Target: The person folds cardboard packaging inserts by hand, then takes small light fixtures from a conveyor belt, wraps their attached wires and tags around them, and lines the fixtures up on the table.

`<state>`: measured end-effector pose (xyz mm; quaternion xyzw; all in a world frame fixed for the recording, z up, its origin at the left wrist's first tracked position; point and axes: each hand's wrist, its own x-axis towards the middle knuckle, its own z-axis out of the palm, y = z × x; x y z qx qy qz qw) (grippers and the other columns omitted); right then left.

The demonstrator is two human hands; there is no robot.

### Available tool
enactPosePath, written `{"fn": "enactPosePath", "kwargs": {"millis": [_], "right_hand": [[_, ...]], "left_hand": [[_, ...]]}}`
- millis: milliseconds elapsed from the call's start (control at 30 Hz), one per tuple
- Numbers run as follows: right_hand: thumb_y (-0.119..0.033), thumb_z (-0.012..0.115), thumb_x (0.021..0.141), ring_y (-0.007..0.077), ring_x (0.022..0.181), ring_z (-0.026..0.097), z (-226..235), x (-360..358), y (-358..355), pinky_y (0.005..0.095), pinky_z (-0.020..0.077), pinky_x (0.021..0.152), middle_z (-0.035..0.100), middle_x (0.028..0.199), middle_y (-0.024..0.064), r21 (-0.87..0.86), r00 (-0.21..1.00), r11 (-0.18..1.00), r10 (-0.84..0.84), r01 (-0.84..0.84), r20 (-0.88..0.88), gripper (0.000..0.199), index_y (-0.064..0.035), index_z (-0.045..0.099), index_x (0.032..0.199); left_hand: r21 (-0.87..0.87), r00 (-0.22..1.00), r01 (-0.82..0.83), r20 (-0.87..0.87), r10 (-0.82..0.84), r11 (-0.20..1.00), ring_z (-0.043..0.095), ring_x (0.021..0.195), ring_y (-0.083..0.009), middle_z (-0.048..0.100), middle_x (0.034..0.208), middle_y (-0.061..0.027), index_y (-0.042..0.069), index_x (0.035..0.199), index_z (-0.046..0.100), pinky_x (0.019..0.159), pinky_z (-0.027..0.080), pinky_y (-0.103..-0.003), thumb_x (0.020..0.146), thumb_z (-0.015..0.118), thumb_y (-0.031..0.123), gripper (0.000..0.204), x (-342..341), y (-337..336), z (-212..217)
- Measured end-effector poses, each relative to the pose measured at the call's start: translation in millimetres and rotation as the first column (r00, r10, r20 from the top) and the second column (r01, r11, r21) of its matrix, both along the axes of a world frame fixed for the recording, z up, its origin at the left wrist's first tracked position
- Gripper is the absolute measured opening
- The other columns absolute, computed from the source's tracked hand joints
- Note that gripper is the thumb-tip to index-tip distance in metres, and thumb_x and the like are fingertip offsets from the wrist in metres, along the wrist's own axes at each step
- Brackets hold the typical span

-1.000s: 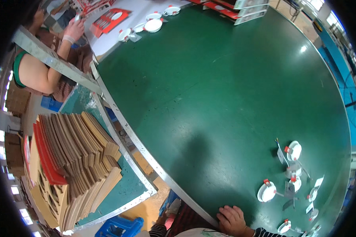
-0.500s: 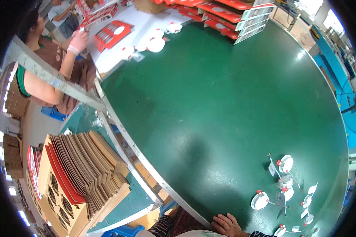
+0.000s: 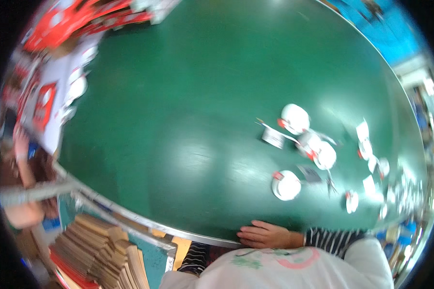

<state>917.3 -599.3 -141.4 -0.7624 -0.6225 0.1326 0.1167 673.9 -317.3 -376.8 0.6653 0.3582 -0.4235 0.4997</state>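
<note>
My right hand (image 3: pixel 263 234) lies flat on the near edge of the green table (image 3: pixel 154 120), fingers stretched out and holding nothing. Its striped sleeve comes in from the right. Of my left arm only a striped sleeve (image 3: pixel 195 255) shows below the table edge; the hand is hidden. The nearest thing to my right hand is a round white lamp (image 3: pixel 287 186) with a red clip. Beyond it, more such lamps lie in a loose group, among them a white lamp (image 3: pixel 295 119) and another lamp (image 3: pixel 325 155), with wires and small tags attached.
Further right, several more lamps (image 3: pixel 352 201) spread towards the rim, blurred. Stacked brown cardboard inserts (image 3: pixel 91 250) stand at lower left beside a metal rail (image 3: pixel 38 192). Red packaging (image 3: pixel 82 24) is piled at far left. Another person's arm (image 3: pixel 26 171) shows by a white table (image 3: pixel 53 137).
The view has swung to the right, so the lamps sit nearer the middle and the co-worker nearer the left rim. My right hand stays resting at the table edge.
</note>
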Motion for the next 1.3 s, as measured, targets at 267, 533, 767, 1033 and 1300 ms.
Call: {"fn": "enactPosePath", "kwargs": {"millis": [267, 533, 767, 1033, 1300], "right_hand": [[-0.018, 0.055, 0.079, 0.0318, 0.131, 0.037, -11.5, 2.0, 8.5, 0.0515, 0.0236, 0.110, 0.049, 0.130, 0.0131, 0.459, 0.874, 0.791, -0.483, 0.405, 0.060, 0.030, -0.0068, 0.060, 0.106], [-0.027, 0.060, 0.079, 0.0405, 0.129, 0.035, -4.3, 51.8, -17.7, 0.0645, 0.0205, 0.106, 0.049, 0.127, 0.0155, 0.424, 0.500, 0.630, -0.775, 0.650, 0.386, 0.032, -0.0042, 0.062, 0.101], [-0.032, 0.064, 0.078, 0.0400, 0.124, 0.038, -0.5, 9.5, -93.2, 0.0694, 0.0165, 0.104, 0.049, 0.120, 0.0154, 0.375, 0.418, 0.567, -0.811, 0.733, 0.409, 0.034, -0.0030, 0.064, 0.096], [-0.019, 0.067, 0.076, 0.0391, 0.123, 0.038, 8.3, -20.5, -142.0, 0.0656, 0.0192, 0.105, 0.051, 0.118, 0.0162, 0.571, 0.084, 0.200, -0.971, 0.796, 0.223, 0.023, -0.0043, 0.063, 0.093], [-0.016, 0.063, 0.079, 0.0323, 0.109, 0.052, 4.3, -16.3, -107.6, 0.0502, 0.0382, 0.097, 0.053, 0.112, 0.0155, 0.649, 0.380, 0.258, -0.924, 0.716, -0.052, 0.023, -0.0028, 0.061, 0.098]], "left_hand": [[-0.048, 0.940, 0.239, 0.262, -0.219, 0.970, 0.063, 0.095, -0.0273, 0.067, 0.100, -0.0174, -0.005, 0.113, 0.059, 0.087, 0.046, -0.034, 0.092, 0.052, 0.039, 0.049, 78.4, 10.3, 13.6], [0.033, 0.806, 0.364, 0.490, -0.332, 0.931, 0.063, 0.092, -0.0207, 0.068, 0.096, -0.0144, -0.004, 0.111, 0.060, 0.084, 0.047, -0.030, 0.092, 0.054, 0.021, 0.032, 112.8, -17.8, 149.3], [0.011, 0.464, 0.393, 0.861, -0.209, 0.919, 0.062, 0.091, -0.0141, 0.068, 0.096, -0.0114, -0.003, 0.110, 0.060, 0.082, 0.048, -0.029, 0.090, 0.058, 0.013, 0.026, 181.8, -69.2, 292.9], [0.501, 0.002, 0.307, 0.850, -0.527, 0.809, 0.060, 0.098, -0.0190, 0.062, 0.113, -0.0127, 0.001, 0.123, 0.054, 0.086, 0.047, -0.031, 0.085, 0.061, 0.009, 0.040, 351.2, -140.9, 303.9], [0.438, 0.005, 0.515, 0.858, -0.514, 0.736, 0.033, 0.132, -0.0359, 0.032, 0.145, -0.0183, 0.015, 0.136, 0.043, 0.106, 0.034, -0.039, 0.065, 0.066, 0.003, 0.076, 489.0, -190.1, 243.9]]}}
